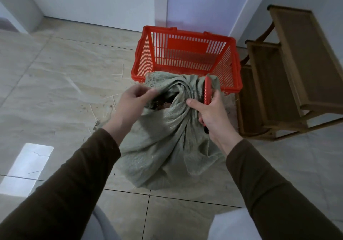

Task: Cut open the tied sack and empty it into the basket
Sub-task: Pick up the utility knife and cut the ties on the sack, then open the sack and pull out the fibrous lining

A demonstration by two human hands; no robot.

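- The sack (163, 143), a grey-green woven one, sits slumped on the floor (55, 84) directly under the person's hands, its bulk toward them and its gathered neck pointing away, toward the basket.
- Its top is a twisted knot of cloth, and just left of the twist a dark gap (163, 103) shows something brownish inside; I cannot tell what the contents are.
- The left hand (133, 100) is at that gap, fingers curled together on the left edge of the cloth as if pinching it; the hand is blurred, so the exact hold is unclear.
- The right hand (211, 113) is on the other side of the twist, wrapped tight around a red cutter (207, 89) that stands roughly upright, with the thumb pressing into the sack cloth beside the knot. No blade is visible from here.
- The red basket (185, 54) stands immediately beyond the sack, its near rim touching or overlapped by the sack's frayed top edge. It looks empty apart from some dark dust on its bottom.
- So the line runs straight away from the person: hands, sack neck, basket. My judgement is that tipping means lifting the near, heavy end and rolling the mouth forward over that rim; both hands are equally near.
- Stray fibres (118, 74) lie on the tiles to the left, and wooden furniture (297, 63) stands close on the basket's right.
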